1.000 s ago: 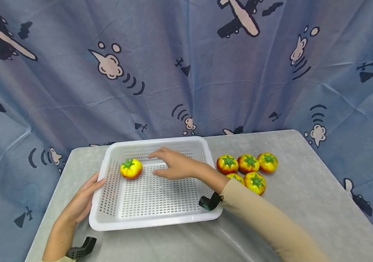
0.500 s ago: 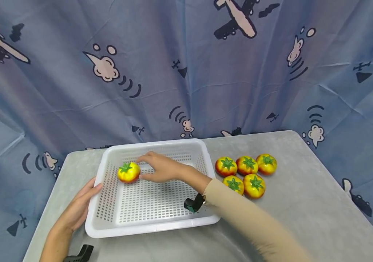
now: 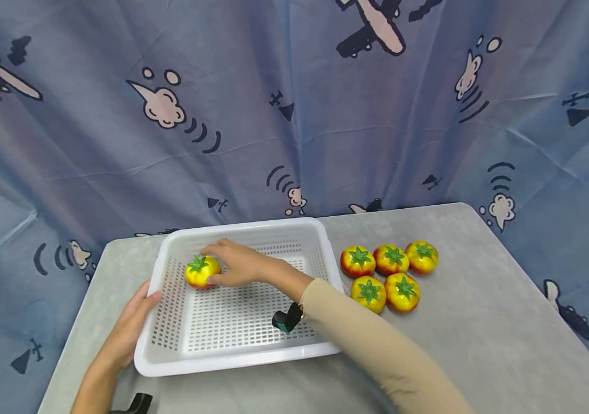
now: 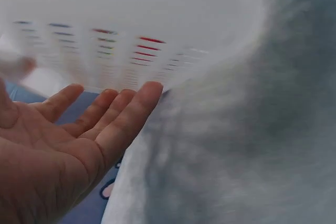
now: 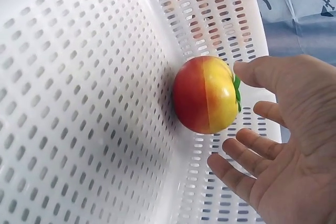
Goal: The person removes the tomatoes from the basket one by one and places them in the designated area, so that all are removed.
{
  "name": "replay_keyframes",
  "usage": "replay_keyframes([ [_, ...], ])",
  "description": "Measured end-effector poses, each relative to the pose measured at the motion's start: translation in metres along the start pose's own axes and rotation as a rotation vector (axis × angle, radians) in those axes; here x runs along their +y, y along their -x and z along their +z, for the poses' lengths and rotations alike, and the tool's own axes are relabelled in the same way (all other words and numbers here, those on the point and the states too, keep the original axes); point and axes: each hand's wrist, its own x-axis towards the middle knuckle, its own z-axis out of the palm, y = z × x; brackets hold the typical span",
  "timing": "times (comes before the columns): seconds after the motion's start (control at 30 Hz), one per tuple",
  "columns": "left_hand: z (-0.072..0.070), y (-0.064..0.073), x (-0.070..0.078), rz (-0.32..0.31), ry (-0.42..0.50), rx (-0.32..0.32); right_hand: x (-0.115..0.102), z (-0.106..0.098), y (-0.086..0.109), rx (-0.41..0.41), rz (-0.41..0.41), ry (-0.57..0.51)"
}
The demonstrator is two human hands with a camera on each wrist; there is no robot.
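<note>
A white perforated plastic basket rests on the grey table. My left hand holds its left side, thumb over the rim and fingers outside; in the left wrist view the fingers lie along the slotted wall. Inside, near the left wall, sits a red-and-yellow tomato with a green leafy top. Reaching into the basket, my right hand has its thumb and fingers spread at the tomato's right side. The right wrist view shows the thumb tip close by the tomato's green top and the other fingers apart from it.
Several similar tomatoes stand grouped on the table, just right of the basket. A blue curtain printed with airplanes hangs behind the table's back edge. My right sleeve crosses the basket's front right corner.
My right hand has moved left across the basket to the tomato inside it. The left hand stays at the rim, and the basket appears slightly shifted left and nearer.
</note>
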Motion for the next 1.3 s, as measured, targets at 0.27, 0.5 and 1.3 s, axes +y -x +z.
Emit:
replay_keyframes([
  [0.27,0.009,0.003,-0.001,0.005,-0.042,0.062,-0.006,0.003,-0.011,-0.023,0.016,0.008],
  [0.5,0.008,0.003,0.0,-0.014,-0.039,0.07,-0.014,0.009,-0.019,-0.006,0.012,0.027],
  [1.3,-0.004,0.002,0.002,-0.126,0.026,-0.032,-0.019,0.019,-0.022,0.013,-0.007,0.139],
])
